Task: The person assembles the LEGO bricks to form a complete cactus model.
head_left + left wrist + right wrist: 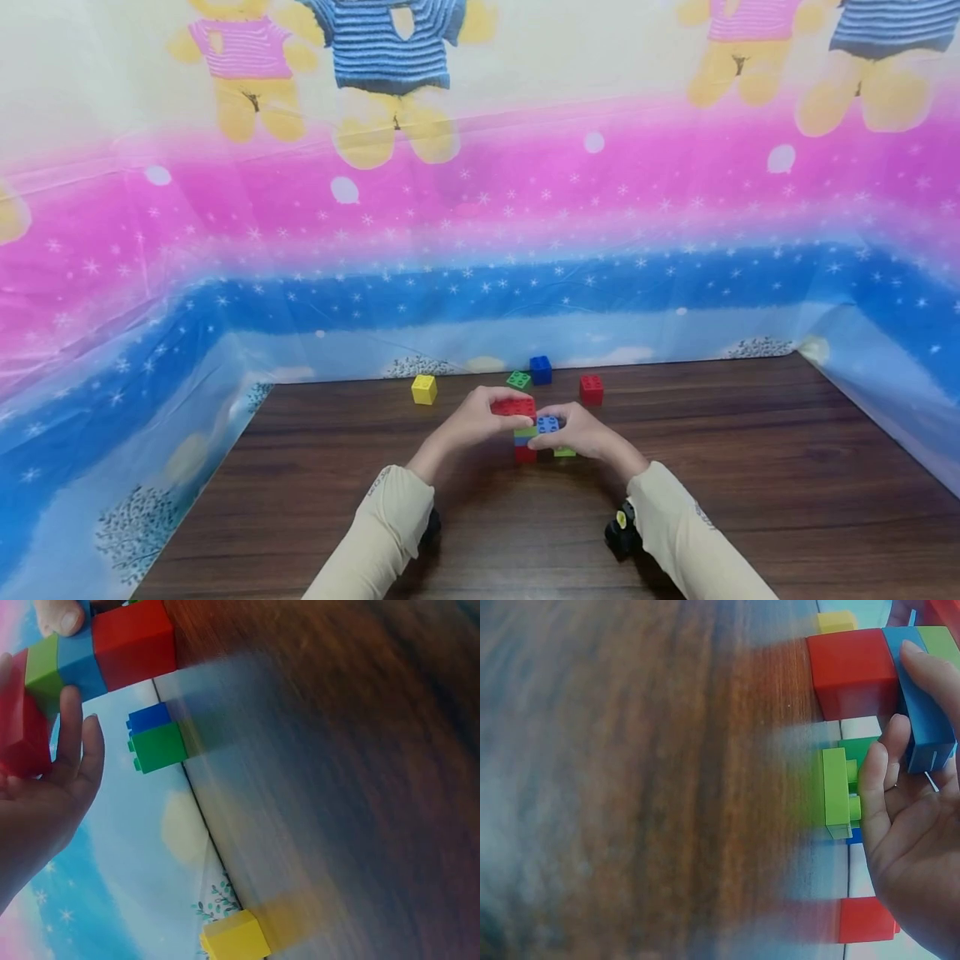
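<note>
A small stack stands on the table, with a red brick at the bottom, a blue brick over it and a light green brick above that. My left hand grips another red brick at the top of the stack. From the other side, my right hand pinches the blue brick, whose studded end juts out to the right. Below the right hand lies a thin light green brick with its studs up.
Behind the hands stand a yellow brick, a green brick, a dark blue brick and a red brick, near the far edge of the wooden table. A patterned cloth hangs right behind that edge.
</note>
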A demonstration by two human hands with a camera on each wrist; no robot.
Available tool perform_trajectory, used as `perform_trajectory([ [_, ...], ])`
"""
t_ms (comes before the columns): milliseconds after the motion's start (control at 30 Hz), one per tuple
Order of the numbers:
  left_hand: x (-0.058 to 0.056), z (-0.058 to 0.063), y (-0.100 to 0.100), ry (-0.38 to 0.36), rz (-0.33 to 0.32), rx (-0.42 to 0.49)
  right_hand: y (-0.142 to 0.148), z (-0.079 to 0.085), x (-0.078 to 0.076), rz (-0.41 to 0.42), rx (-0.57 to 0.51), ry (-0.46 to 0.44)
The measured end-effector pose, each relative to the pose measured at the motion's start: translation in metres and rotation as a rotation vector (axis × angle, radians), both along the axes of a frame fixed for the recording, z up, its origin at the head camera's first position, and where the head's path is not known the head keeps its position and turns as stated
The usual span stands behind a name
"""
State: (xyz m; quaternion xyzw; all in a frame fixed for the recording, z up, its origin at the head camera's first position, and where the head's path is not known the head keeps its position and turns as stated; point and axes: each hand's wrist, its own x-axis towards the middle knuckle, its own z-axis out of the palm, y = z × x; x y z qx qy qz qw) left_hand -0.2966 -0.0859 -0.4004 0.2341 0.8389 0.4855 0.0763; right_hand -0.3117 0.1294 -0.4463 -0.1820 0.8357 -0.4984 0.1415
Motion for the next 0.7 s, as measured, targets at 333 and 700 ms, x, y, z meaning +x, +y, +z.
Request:
perform_trajectory([
  [333, -0.0029, -0.0020, -0.0013, -0.020, -0.010, 0.020, 0.0004, -0.0006, 0.0008, -0.019, 0.025, 0.021],
  [700, 0.0000, 0.0017, -0.0009, -0.061, -0.012, 0.033, -0.0013, -0.0011, -0.0003, -0.053, 0.043, 0.006],
])
